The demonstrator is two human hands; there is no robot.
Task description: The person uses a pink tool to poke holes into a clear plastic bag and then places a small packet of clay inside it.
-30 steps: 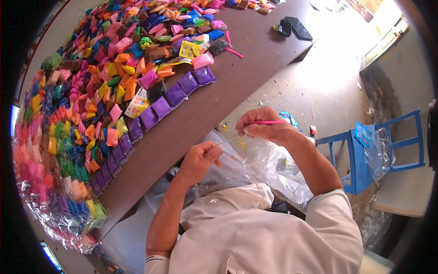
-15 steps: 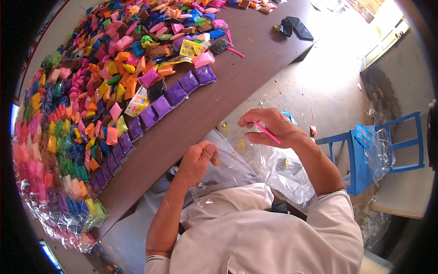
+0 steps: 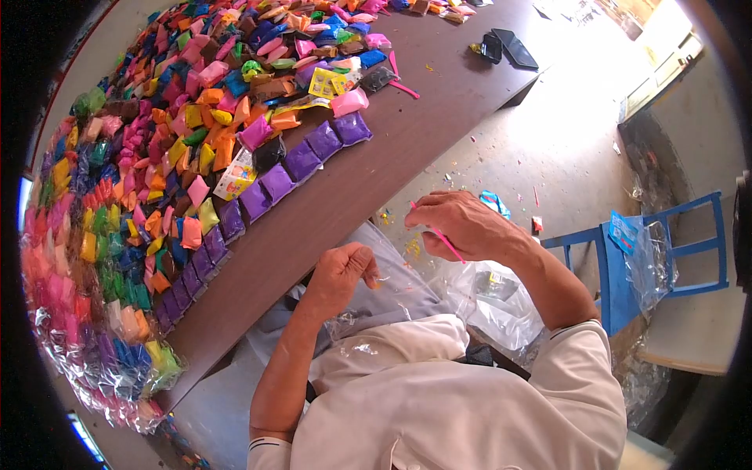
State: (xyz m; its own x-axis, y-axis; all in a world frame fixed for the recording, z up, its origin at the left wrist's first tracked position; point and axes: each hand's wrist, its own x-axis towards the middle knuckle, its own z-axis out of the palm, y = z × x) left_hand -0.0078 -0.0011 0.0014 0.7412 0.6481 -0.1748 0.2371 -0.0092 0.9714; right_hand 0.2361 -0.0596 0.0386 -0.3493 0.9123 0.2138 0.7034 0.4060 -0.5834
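Note:
My right hand [image 3: 462, 223] is closed around a thin pink plastic stick [image 3: 448, 244], which slants down to the right from between the fingers and thumb. Over my lap, just off the table edge, my left hand [image 3: 338, 276] has its fingers curled in. A small orange bit and a faint clear shimmer show by its fingertips, too small to name. Clear plastic scraps [image 3: 360, 348] lie on my lap. Along the table edge runs a row of purple packets [image 3: 278, 182], beside the left hand.
A large heap of colourful packets [image 3: 196, 117] covers the far left of the brown table [image 3: 337, 200]. A black phone [image 3: 515, 48] lies near its far corner. To the right stand a blue chair [image 3: 619, 286] and a clear plastic bag [image 3: 501, 305]; scraps litter the floor.
My right hand has shifted slightly down and left with the pink stick, which now points more steeply downward. My left hand has hardly moved.

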